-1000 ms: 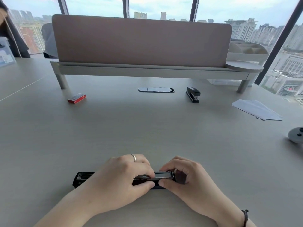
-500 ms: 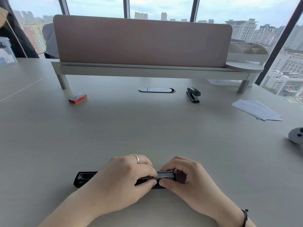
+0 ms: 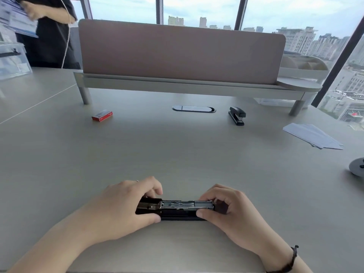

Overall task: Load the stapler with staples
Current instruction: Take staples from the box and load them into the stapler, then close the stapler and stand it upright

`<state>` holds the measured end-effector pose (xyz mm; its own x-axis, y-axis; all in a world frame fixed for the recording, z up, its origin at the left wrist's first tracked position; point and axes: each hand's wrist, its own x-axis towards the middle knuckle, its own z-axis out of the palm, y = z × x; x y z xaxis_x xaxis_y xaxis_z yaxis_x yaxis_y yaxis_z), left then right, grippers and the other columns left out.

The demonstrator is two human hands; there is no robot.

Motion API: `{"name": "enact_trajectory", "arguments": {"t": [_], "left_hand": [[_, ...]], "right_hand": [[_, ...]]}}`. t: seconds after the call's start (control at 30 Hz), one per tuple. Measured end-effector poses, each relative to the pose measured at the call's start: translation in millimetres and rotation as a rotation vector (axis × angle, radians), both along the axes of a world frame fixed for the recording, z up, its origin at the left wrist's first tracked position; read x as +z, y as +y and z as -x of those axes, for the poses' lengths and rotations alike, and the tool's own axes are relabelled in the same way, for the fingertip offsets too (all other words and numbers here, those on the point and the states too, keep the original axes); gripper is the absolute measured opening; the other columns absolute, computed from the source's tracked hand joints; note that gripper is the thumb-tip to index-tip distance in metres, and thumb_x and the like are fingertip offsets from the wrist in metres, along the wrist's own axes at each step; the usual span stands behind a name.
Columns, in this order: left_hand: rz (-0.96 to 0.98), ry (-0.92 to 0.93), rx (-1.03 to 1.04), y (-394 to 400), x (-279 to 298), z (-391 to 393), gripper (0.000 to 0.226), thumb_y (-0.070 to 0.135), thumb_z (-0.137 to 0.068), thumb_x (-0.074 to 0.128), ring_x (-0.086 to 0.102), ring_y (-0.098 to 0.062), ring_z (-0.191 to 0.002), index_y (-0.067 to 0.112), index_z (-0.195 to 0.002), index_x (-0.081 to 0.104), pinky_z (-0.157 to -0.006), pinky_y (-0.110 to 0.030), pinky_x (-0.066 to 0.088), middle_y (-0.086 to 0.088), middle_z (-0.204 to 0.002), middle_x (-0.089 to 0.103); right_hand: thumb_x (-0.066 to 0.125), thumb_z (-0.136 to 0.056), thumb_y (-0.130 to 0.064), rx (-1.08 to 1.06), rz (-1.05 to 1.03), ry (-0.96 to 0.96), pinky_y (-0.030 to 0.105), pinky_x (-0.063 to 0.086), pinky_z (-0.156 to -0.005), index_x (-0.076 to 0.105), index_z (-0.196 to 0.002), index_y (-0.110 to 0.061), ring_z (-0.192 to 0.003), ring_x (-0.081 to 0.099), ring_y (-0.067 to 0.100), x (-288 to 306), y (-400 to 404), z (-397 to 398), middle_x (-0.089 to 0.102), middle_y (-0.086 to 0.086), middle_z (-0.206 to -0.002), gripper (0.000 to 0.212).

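A black stapler (image 3: 177, 208) lies opened flat on the grey table near its front edge, its metal staple channel facing up. My left hand (image 3: 122, 209) covers and grips its left end, thumb on the near side. My right hand (image 3: 226, 209) pinches its right end between thumb and fingers. A red staple box (image 3: 102, 115) lies far off at the back left. Whether staples lie in the channel I cannot tell.
A second black stapler (image 3: 237, 115) stands at the back right, next to a cable grommet (image 3: 194, 108). White envelopes (image 3: 313, 135) lie at the right, a grey controller (image 3: 357, 166) at the right edge. A desk divider (image 3: 181, 54) spans the back. A person (image 3: 49, 30) stands at the far left.
My left hand has slid left along the stapler, which uncovers the metal channel in the middle. The view has tilted, and the person at the far left now shows.
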<state>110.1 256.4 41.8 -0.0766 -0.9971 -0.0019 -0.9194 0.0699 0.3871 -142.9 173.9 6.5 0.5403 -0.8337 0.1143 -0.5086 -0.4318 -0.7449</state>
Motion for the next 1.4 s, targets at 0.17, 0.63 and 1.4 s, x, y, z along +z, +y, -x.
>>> {"name": "enact_trajectory", "arguments": {"t": [0.17, 0.63, 1.4], "left_hand": [[-0.145, -0.036, 0.021, 4.1, 10.8, -22.4, 0.03, 0.05, -0.072, 0.073, 0.058, 0.004, -0.084, 0.05, -0.098, 0.058, -0.076, -0.021, 0.05, 0.021, -0.092, 0.065], [0.012, 0.139, 0.098, -3.6, 47.1, -28.7, 0.035, 0.04, -0.06, 0.09, 0.064, -0.002, -0.074, 0.047, -0.088, 0.068, -0.063, -0.019, 0.05, 0.019, -0.09, 0.068], [0.074, 0.674, 0.03, -24.1, -16.0, 45.5, 0.031, 0.023, -0.067, 0.091, 0.072, -0.009, -0.076, 0.038, -0.09, 0.077, -0.074, -0.024, 0.057, 0.011, -0.088, 0.078]], "right_hand": [[0.081, -0.077, -0.03, -0.008, -0.012, -0.005, 0.014, 0.045, -0.066, 0.072, -0.076, -0.038, -0.079, 0.065, 0.012, 2.3, 0.4, -1.5, 0.068, -0.013, -0.094, 0.012], [0.081, -0.075, -0.031, 0.007, -0.028, -0.001, 0.011, 0.038, -0.057, 0.073, -0.073, -0.037, -0.06, 0.053, 0.005, 3.8, 1.5, -3.7, 0.069, -0.01, -0.092, 0.011], [0.08, -0.074, -0.033, 0.027, -0.061, -0.017, 0.012, 0.036, -0.056, 0.073, -0.08, -0.033, -0.058, 0.05, 0.002, 3.9, -0.7, 1.0, 0.061, -0.015, -0.082, 0.009]]}}
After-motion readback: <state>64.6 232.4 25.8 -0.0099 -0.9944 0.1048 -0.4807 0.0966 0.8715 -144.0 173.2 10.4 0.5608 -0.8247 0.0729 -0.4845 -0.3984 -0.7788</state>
